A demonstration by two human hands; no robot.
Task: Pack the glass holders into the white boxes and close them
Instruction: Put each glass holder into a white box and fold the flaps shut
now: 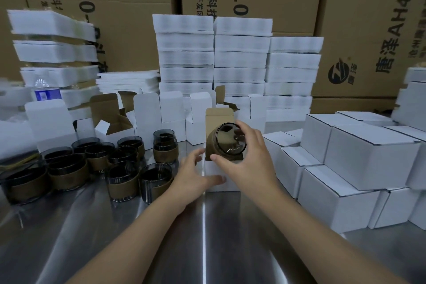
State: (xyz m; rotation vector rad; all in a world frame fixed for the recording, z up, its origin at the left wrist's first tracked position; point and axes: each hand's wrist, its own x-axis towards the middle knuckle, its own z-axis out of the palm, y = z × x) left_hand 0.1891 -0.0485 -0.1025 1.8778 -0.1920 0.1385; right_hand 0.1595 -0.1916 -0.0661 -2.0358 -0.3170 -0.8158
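Head view: my right hand (251, 163) grasps a holder (227, 143) round its rim, fingers curled over the far side and thumb on the near side. The holder is tilted with its mouth toward me, so that its base can go first into the box (221, 177) just below. My left hand (196, 175) holds that box at its near left corner, thumb across the front and fingers at the side wall, apparently to stop it sliding on the steel bench (202, 226). The lid flap stands upright behind the holder, leaving the opening free. The holder is at the mouth of the box and not yet seated. More holders (92, 163) wait in a cluster to my left, within reach. Open boxes (147, 113) line up behind, lids raised. Closed boxes (359, 163) are stacked to my right, seemingly the finished pile.
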